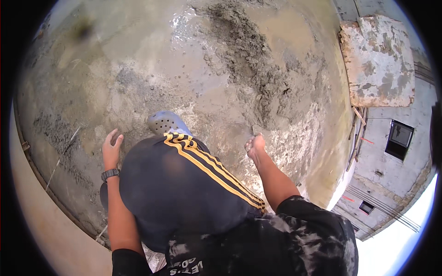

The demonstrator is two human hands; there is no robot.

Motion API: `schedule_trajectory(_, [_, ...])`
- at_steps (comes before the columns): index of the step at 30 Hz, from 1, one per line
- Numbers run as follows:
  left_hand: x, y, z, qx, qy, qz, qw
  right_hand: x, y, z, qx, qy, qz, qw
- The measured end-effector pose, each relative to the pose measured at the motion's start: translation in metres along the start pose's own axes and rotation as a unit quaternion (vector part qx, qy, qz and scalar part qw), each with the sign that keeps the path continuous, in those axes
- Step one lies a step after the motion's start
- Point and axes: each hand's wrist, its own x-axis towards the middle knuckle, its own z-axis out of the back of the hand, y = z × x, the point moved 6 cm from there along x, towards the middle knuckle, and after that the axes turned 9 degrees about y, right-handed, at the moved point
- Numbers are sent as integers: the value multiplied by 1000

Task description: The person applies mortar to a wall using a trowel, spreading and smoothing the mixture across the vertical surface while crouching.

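Observation:
My right hand (256,145) is closed in a fist, low over the wet concrete floor at the near end of a mortar heap. A small grey edge shows just beyond its fingers, but what it grips is too hidden to name. The grey, lumpy wet mortar (258,69) stretches from there toward the far side. On the left, my left hand (111,146) hangs open beside my bent knee, thumb and fingers apart, with nothing in it. A dark wristwatch (110,174) is on that wrist.
My foot in a grey perforated clog (168,122) stands between the hands. Muddy water (287,30) pools at the far right of the heap. A thin stick (69,143) lies at the left. Off to the right are a stained board (380,62) and a grey wall (377,133) with windows.

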Motion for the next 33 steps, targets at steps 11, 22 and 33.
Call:
schedule_trajectory(11, [17,-16,5,10,22,-42,999,-24,77,-63,28,160,91,982])
schedule_trajectory(22, [-4,-13,0,10,28,-7,1000,-18,125,25,-631,-175,287,699])
schedule_trajectory(33, [0,-5,-11,-52,53,-23,997,16,139,89,-620,-126,370,680])
